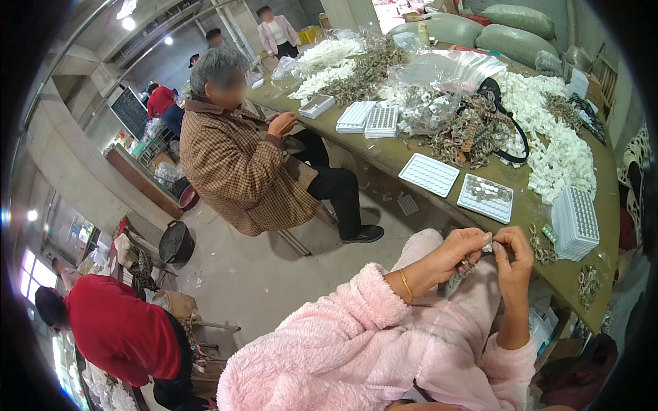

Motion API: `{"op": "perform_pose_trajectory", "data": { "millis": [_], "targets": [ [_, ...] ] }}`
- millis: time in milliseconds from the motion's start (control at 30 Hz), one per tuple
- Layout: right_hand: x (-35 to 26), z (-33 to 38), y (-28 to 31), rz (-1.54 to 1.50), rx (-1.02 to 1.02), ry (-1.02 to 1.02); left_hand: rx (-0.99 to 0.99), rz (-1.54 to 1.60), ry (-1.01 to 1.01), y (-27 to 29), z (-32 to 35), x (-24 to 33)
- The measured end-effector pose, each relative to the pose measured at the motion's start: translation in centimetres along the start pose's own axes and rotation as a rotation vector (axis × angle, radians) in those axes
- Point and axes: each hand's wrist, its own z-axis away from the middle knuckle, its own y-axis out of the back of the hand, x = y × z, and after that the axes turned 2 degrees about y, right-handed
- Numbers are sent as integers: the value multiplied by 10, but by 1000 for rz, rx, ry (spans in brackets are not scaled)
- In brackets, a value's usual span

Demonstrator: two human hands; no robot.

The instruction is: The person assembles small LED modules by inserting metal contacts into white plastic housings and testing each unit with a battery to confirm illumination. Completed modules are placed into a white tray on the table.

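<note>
1. My left hand (460, 248) and right hand (513, 255) meet fingertip to fingertip, together pinching a small white piece (488, 244).
2. I hold it above my lap, just short of the table (548, 270) edge.
3. A part-filled white tray (486, 197) lies near, beyond my hands.

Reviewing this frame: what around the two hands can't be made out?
- Small piece pinched between left hand and right hand: head view, covered by fingertips, too small to identify.
- Metal rings under the left hand: count hidden by the palm.
- Filled white tray: contents too small.
- Table right end: lost in fisheye rim.
</note>
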Motion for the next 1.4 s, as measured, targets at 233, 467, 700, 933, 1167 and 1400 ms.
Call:
{"op": "perform_pose_trajectory", "data": {
  "millis": [233,467,700,933,1167,1400],
  "targets": [
    [-18,14,12,-53,-86,-47,-82,-81,117,-3,14,-1],
    [-22,16,9,249,-188,275,91,-515,37,-11,26,-1],
    [24,26,29,579,-175,244,-195,429,171,2,40,-14],
    [59,-4,72,1145,-47,46,-131,516,400,15,50,-56],
    [76,-24,62,1342,-319,-294,-25,305,401,33,44,-67],
    [83,-21,68,1296,-250,-59,56,-172,183,20,20,-8]
  ]
}}
